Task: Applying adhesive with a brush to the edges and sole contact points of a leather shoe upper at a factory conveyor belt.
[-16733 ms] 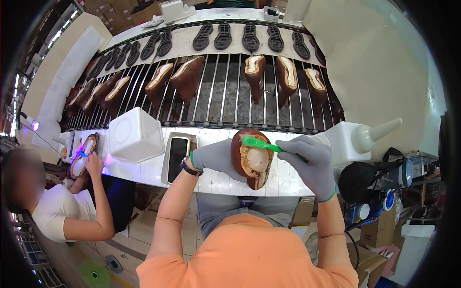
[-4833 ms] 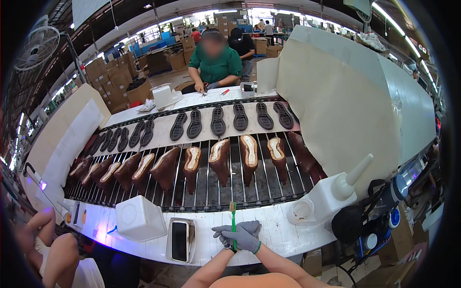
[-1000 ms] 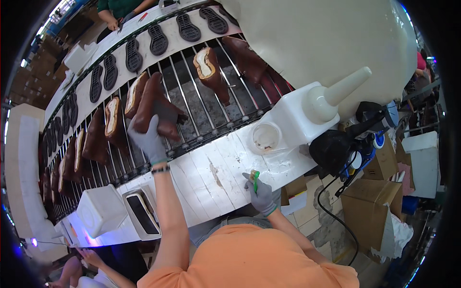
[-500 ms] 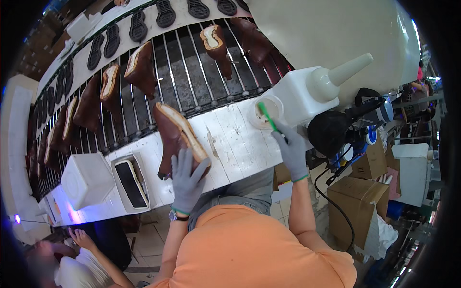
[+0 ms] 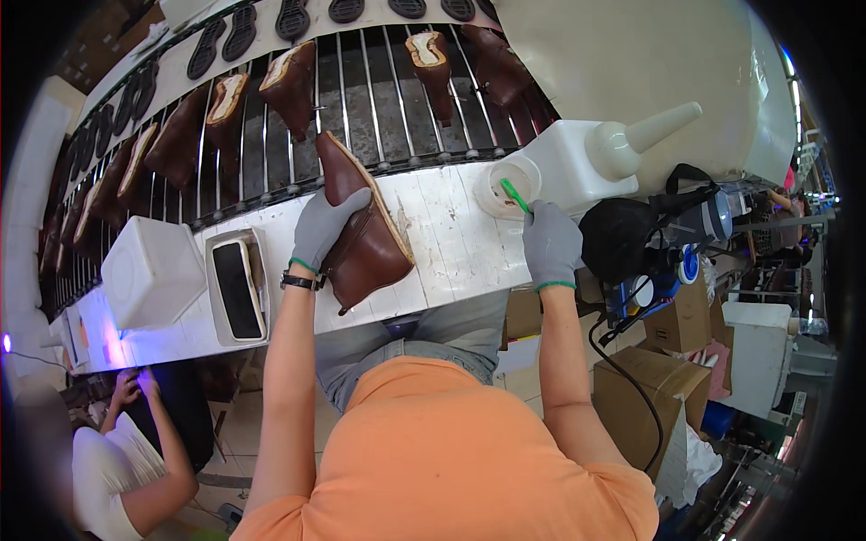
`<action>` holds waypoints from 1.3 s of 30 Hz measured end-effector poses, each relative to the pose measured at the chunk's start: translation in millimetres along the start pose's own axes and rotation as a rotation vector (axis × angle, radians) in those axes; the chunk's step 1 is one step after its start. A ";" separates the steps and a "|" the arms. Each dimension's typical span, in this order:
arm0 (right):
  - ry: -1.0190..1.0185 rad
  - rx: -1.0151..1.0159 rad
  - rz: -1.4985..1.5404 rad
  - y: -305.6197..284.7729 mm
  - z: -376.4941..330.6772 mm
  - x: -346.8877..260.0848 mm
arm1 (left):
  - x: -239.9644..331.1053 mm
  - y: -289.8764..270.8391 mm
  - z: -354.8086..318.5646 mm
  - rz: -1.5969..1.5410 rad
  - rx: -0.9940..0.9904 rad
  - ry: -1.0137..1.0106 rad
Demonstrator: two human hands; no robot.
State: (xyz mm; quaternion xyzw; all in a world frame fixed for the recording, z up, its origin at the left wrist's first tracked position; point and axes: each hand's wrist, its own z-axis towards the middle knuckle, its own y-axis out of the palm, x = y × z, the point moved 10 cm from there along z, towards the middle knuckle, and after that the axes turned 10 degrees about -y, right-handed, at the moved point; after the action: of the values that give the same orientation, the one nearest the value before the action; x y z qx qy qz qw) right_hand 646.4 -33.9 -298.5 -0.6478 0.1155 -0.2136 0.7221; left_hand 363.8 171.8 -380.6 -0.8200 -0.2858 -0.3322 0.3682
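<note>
Here, white squeeze bottle [image 5: 591,158] beside glue cup [image 5: 510,185].

Orange shirt, grey gloves, black wristwatch [image 5: 298,281]

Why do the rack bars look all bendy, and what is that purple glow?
Head view: the fisheye lens curves straight edges, so the rack bars and the white bench bow toward the dark round rim. The purple glow sits on the bench's left end, its source unclear. The left hand on the brown boot and the right hand with the green brush look sharp.
</note>
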 end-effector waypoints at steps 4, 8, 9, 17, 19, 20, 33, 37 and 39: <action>-0.070 0.014 0.089 5.4 4.2 1.8 | 6.0 -17.3 -15.2 -0.347 0.086 0.174; -0.059 -0.044 0.538 23.7 2.2 30.2 | 5.8 -39.5 -75.9 -0.658 0.327 0.393; -0.027 -0.069 0.704 32.7 2.1 35.8 | 7.4 -42.7 -98.1 -0.630 0.398 0.504; 0.396 -0.035 1.668 98.7 -40.7 31.1 | -28.1 18.9 -140.9 -0.437 0.202 0.459; 0.505 -0.099 1.824 103.7 -43.6 22.7 | -27.7 26.4 -144.1 -0.476 0.172 0.423; 0.427 -0.130 1.916 94.3 -38.3 11.0 | -22.4 30.2 -149.1 -0.489 0.153 0.449; -0.206 -0.433 1.697 -43.3 -60.9 -127.7 | -76.1 89.3 -102.4 -1.440 -0.263 0.062; -0.261 -0.401 1.607 -41.7 -69.5 -136.8 | -80.7 78.3 -103.3 -1.183 -0.086 0.255; -0.202 -0.344 1.575 -36.8 -64.0 -131.6 | -70.0 63.5 -114.5 -0.844 0.189 0.468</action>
State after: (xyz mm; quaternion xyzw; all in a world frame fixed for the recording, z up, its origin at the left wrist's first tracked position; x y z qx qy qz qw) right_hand 496.1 -32.8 -285.3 -0.4946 0.5030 0.4373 0.5578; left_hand 327.8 29.3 -401.6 -0.4990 -0.5315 -0.6005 0.3286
